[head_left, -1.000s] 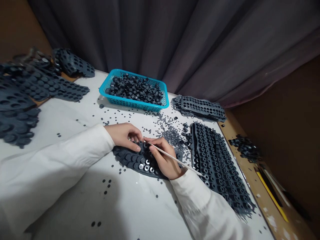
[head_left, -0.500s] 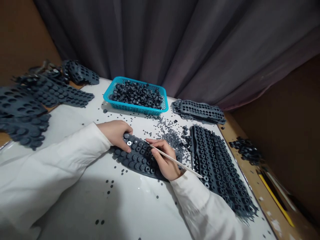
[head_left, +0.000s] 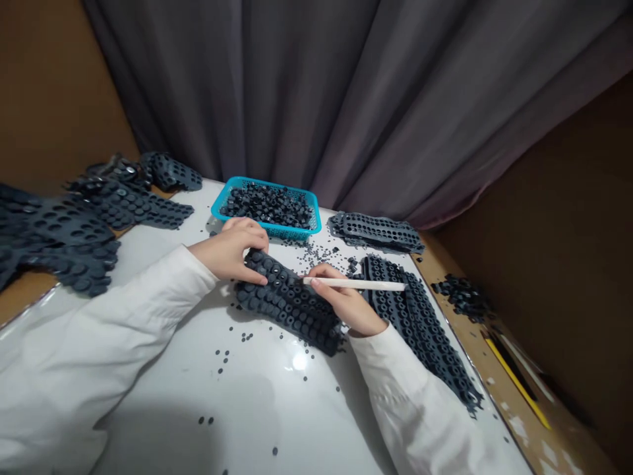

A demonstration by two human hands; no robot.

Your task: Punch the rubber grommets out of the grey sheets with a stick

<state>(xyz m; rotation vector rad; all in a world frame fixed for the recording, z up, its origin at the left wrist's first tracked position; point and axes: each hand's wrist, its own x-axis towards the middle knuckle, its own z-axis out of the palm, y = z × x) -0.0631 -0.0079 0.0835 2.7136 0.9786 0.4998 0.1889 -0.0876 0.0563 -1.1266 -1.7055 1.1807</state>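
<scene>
My left hand (head_left: pixel 236 252) grips the upper left end of a dark grey moulded rubber sheet (head_left: pixel 291 300) studded with rows of round caps, its thumb on top. In my right hand (head_left: pixel 346 300) is a thin white stick (head_left: pixel 376 285), pinched between thumb and fingers. The stick's near end meets the sheet by the fingertips, and its other end points right. Part of the sheet's right side lies behind my right hand. Exactly what the tip touches is too small to tell.
A blue basket (head_left: pixel 316 227) full of small dark pieces stands behind my hands. Stacked perforated sheets (head_left: pixel 378 232) and ring-studded sheets (head_left: pixel 420 330) lie right, more sheets (head_left: pixel 74 231) left. Tiny discs are scattered over the white table (head_left: pixel 173 396). A yellow-handled tool (head_left: pixel 517 379) lies far right.
The sheet's left end has been raised and tilted by my left hand. The stick has swung from slanting down to the right to nearly level. The camera view has shifted slightly.
</scene>
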